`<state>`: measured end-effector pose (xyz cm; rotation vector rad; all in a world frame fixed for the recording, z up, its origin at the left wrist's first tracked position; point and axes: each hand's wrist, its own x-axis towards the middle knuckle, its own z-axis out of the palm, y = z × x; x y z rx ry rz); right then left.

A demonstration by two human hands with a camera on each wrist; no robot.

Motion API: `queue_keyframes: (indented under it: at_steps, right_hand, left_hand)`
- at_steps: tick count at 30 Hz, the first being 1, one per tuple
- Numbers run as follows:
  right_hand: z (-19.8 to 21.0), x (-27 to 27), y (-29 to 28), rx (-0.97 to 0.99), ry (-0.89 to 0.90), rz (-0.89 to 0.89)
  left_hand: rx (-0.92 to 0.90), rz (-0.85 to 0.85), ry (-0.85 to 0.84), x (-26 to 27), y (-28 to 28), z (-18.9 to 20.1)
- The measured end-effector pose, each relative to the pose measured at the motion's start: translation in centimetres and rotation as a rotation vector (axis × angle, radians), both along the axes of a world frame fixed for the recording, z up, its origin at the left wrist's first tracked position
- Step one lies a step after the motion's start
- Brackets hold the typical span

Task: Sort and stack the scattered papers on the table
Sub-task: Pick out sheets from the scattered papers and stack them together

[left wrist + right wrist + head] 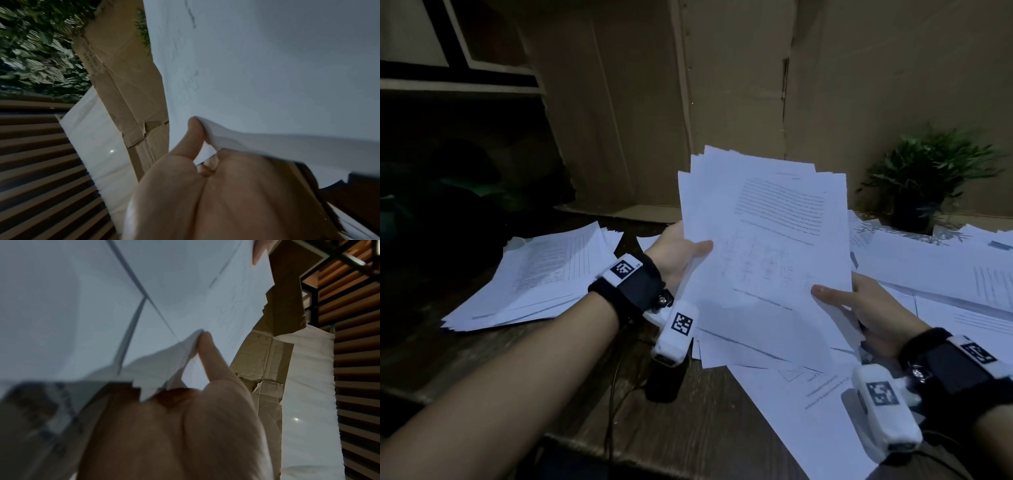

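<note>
I hold a loose sheaf of white printed papers point(767, 246) upright above the table, its sheets fanned unevenly at the top. My left hand point(681, 250) grips its left edge, thumb on the front sheet. My right hand point(859, 305) grips the lower right edge, thumb across the front. In the left wrist view the sheaf point(267, 81) fills the right side, with the thumb point(193, 134) pressed against its edge. The right wrist view shows the sheets point(102, 305) and my thumb point(209, 353) pinching a corner. A rough pile of papers point(544, 281) lies at the left of the table.
More scattered sheets point(941, 274) cover the table's right side and run under my right wrist. A small potted plant point(924, 185) stands at the back right. Brown cardboard point(722, 85) forms the backdrop. A dark cylinder point(664, 377) and cables sit on the wooden table point(688, 428) near me.
</note>
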<state>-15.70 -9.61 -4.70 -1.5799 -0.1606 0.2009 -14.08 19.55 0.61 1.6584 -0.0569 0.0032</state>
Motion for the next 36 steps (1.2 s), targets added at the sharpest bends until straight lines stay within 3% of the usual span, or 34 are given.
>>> queue_keyframes:
  at_steps: [5,9,14,22,27,31,36]
  right_hand:
    - [0.2,-0.1,0.1,0.088,-0.042,-0.024]
    - [0.4,-0.2,0.1,0.221,-0.105,-0.102]
    - [0.2,-0.2,0.2,0.235,-0.155,-0.171]
    - [0.3,-0.1,0.3,0.231,-0.086,-0.161]
    - [0.7,-0.6,0.1,0.218,-0.037,-0.099]
    - [1.1,-0.9,0.1,0.277,-0.088,-0.127]
    - [0.7,-0.6,-0.4,0.281,-0.121,-0.143]
  left_hand:
    - [-0.012,-0.017,-0.057,-1.0,-0.7,2.0]
    - [-0.01,-0.192,0.082,-2.5,-1.4,1.9]
    - [-0.095,-0.262,0.182,-3.3,-1.1,1.0]
    - [0.116,-0.178,0.019,-3.1,-1.7,-0.7]
    - [0.114,-0.147,-0.07,-3.2,-1.7,0.6]
    - [-0.106,-0.208,0.102,-4.7,-2.1,1.5]
    - [-0.314,-0.617,0.496,-5.6,-0.3,0.2]
